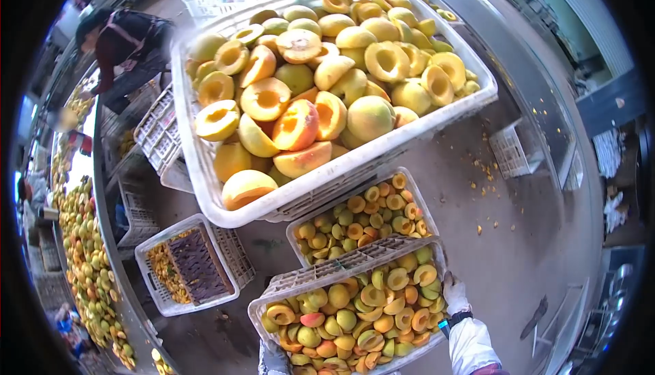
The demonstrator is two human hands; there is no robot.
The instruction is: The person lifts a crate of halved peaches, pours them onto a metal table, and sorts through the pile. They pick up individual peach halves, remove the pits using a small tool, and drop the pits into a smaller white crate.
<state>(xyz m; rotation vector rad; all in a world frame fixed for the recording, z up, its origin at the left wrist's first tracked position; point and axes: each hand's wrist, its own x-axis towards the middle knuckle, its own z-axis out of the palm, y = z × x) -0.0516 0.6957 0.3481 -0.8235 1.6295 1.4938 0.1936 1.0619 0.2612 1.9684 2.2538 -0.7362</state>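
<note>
A white plastic crate [289,281] full of halved yellow and orange peaches [368,313] is right in front of me, between my two hands. My right hand [456,294], in a whitish glove with a dark band at the wrist, is closed on the crate's right end. My left hand [274,360] is against the left end at the bottom of the view. Its fingers are mostly hidden by the crate wall. Just beyond, another crate [431,221] of peach halves is partly covered by the near crate's far wall.
A large crate [321,201] heaped with peach halves stands high ahead. To the left are a crate [151,300] with yellow scraps, a long table of fruit [85,252] and a bending person [129,51]. Fruit pieces [486,170] litter the floor near a white basket [510,151].
</note>
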